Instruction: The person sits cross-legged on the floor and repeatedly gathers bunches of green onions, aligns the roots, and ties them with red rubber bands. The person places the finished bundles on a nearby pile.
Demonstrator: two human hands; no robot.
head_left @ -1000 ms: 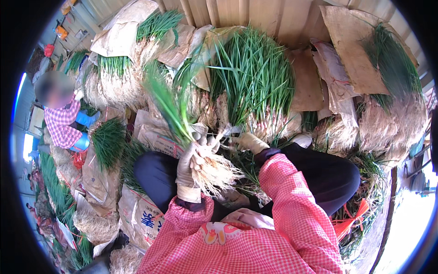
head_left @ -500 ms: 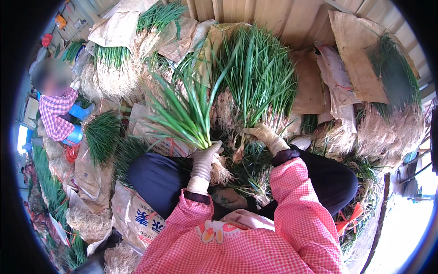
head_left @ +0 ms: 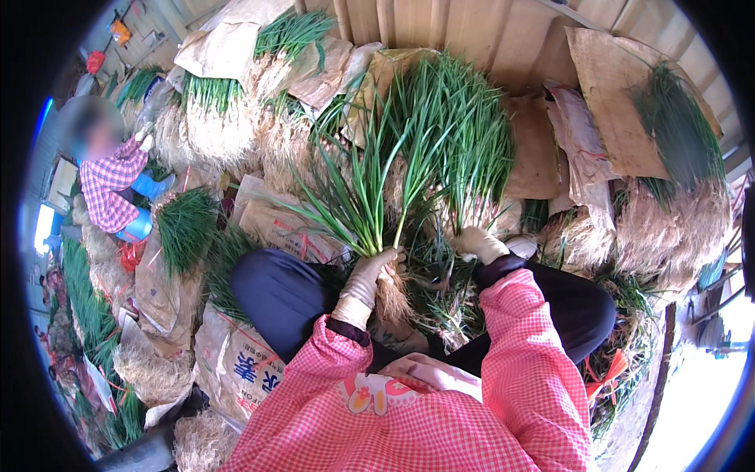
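Note:
My left hand (head_left: 370, 282), in a pale glove, is closed around a bunch of scallions (head_left: 363, 212). Their green leaves fan upward, and the stringy roots (head_left: 393, 299) hang below my fingers. One stalk in the bunch leans to the right, apart from the others. My gloved right hand (head_left: 480, 245) is at the base of a large upright heap of scallions (head_left: 472, 134). Its fingers are curled in among the stalks, and what they hold is hidden. Loose green trimmings (head_left: 448, 303) lie between my crossed legs, under the hands.
More rooted scallion heaps (head_left: 216, 126) line the wall, partly covered with paper sacks (head_left: 621, 102). On the left, a person (head_left: 114, 181) in a checked shirt sits among other bundles. A printed sack (head_left: 236, 366) lies by my left knee; orange ties (head_left: 605, 376) lie on the right.
My left hand has moved slightly right with the bunch, which now stands more upright and includes a right-leaning stalk. My right hand has shifted right and a little nearer along the heap's base.

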